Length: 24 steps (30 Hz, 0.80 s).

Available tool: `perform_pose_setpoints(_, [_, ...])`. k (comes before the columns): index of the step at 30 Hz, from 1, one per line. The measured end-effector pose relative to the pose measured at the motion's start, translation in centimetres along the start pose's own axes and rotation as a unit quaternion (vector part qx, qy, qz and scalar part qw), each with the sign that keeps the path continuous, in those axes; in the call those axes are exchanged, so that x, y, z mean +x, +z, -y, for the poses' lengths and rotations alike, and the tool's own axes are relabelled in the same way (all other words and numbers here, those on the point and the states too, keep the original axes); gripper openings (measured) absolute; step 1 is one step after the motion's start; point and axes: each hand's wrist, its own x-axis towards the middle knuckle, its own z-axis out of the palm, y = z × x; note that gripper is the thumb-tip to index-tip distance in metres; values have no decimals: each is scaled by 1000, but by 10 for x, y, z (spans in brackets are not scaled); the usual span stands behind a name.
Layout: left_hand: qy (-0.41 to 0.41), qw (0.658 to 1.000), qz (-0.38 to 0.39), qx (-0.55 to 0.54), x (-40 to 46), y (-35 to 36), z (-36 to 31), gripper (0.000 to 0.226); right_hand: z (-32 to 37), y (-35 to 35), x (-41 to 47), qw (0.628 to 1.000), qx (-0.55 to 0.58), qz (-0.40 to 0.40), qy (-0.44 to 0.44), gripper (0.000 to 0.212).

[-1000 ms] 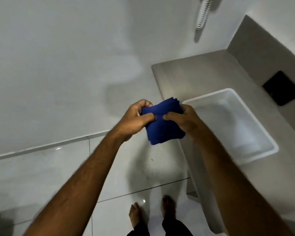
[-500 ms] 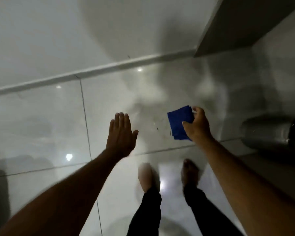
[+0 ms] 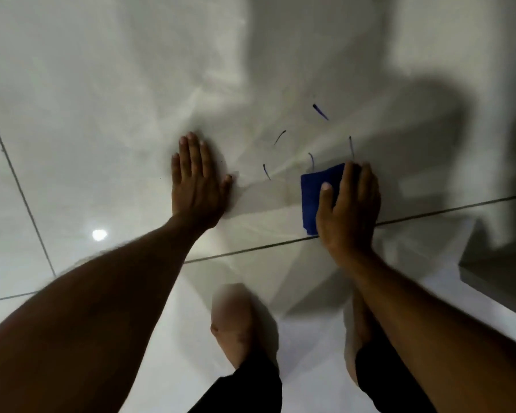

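Observation:
A folded blue cloth (image 3: pixel 310 201) lies flat on the glossy white tile floor (image 3: pixel 87 129). My right hand (image 3: pixel 347 207) presses on it with straight fingers, thumb laid across the cloth. My left hand (image 3: pixel 197 183) rests flat on the floor to the left, fingers straight and together, holding nothing. Several short dark blue marks (image 3: pixel 320 111) streak the tile between and just beyond the two hands.
My two bare feet (image 3: pixel 236 323) and dark trouser legs stand on the tile below the hands. Dark grout lines (image 3: pixel 251 249) cross the floor. A grey cabinet base (image 3: pixel 501 269) juts in at the lower right. A light glare spot (image 3: pixel 99 234) shows at left.
The view dropped close to the floor. My right hand brought the cloth down onto the tile and flattened on it. My left hand came down flat on the floor.

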Motion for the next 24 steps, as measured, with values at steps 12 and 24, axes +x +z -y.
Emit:
perform_pose_setpoints(12, [35, 995, -92, -2, 5, 28, 18, 74, 120, 39, 125, 938, -100, -40, -329, 67])
perform_pose_setpoints(24, [37, 996, -82, -1, 5, 25, 16, 73, 100, 38, 122, 882, -162, -17, -442, 64])
